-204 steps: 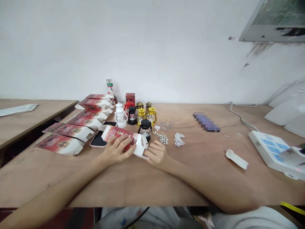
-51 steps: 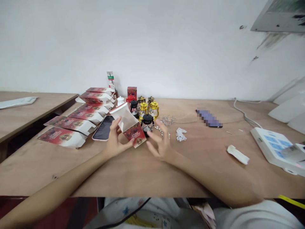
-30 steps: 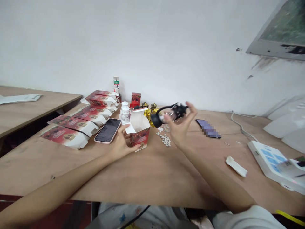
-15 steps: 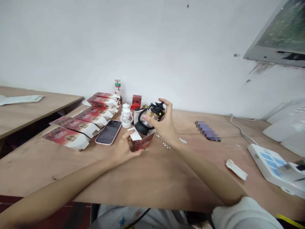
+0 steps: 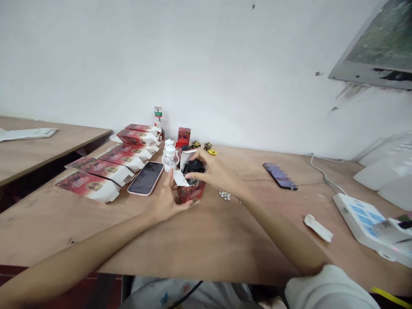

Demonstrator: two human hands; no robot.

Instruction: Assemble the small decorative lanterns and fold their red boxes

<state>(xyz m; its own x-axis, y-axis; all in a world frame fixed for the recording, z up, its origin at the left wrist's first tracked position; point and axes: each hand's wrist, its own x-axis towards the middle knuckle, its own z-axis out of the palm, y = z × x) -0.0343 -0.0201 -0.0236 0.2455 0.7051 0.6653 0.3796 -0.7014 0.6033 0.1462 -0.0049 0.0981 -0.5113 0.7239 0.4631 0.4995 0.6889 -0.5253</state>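
Note:
My left hand (image 5: 167, 201) grips the side of an upright red printed box (image 5: 190, 194), whose white top flaps stand open. Most of a small black lantern (image 5: 195, 166) is down inside that box, and only its top shows above the rim. My right hand (image 5: 214, 171) holds the lantern by this top, thumb on the near side and fingers on the far side. White lanterns (image 5: 170, 157) stand just left of the box. Behind it are a red lantern (image 5: 182, 143) and gold and bronze lantern tops (image 5: 208, 146), partly hidden by my right hand.
Several flattened red boxes (image 5: 92, 182) lie at the left, beside a phone (image 5: 146, 178). Round button cells (image 5: 224, 195) lie right of the box. A second phone (image 5: 280, 176), a white scrap (image 5: 318, 228) and a white power strip (image 5: 370, 219) are farther right. A bottle (image 5: 158, 118) stands behind.
The left hand turned the box upright, open end up. My right hand picked the black lantern off the table, swung it over the box and lowered it inside.

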